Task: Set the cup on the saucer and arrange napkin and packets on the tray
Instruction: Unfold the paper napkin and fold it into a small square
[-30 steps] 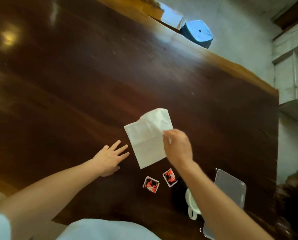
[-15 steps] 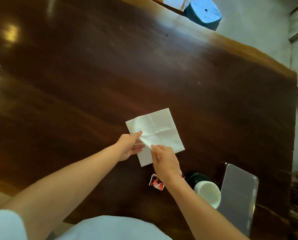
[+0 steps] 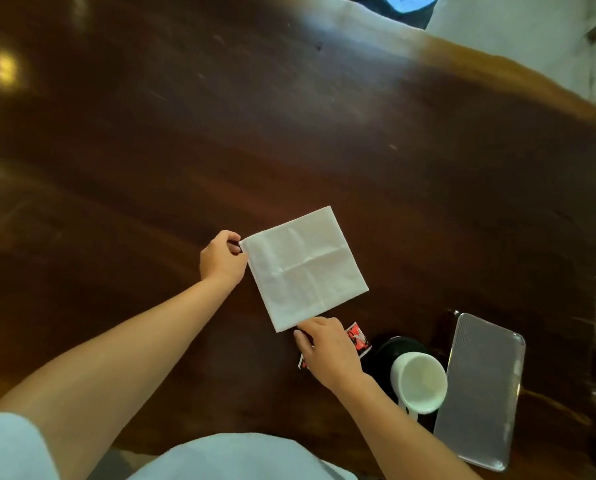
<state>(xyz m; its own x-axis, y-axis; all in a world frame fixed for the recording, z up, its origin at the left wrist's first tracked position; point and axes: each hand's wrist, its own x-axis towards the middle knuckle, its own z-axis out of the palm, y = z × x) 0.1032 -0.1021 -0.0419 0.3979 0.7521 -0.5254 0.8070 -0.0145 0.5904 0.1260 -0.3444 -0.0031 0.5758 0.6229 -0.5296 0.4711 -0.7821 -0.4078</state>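
Note:
A white napkin (image 3: 305,268) lies spread flat as a creased square on the dark wooden table (image 3: 289,133). My left hand (image 3: 222,259) pinches its left corner. My right hand (image 3: 327,348) pinches its near corner. Two red and white packets lie under and beside my right hand; one packet (image 3: 358,336) shows at its right, the other packet (image 3: 303,362) peeks out at its left. A white cup (image 3: 418,382) stands against a dark saucer (image 3: 392,348) to the right; whether it rests on the saucer I cannot tell. A clear rectangular tray (image 3: 483,389) lies right of the cup.
The table's far edge runs diagonally at top right, with a blue stool (image 3: 405,5) and pale floor beyond it. The right table edge is close to the tray. My lap in light clothing (image 3: 234,459) sits at the near edge.
The napkin went from crumpled and lifted by my right hand to spread flat. My left hand moved onto its left corner and my right hand drew back to the near corner.

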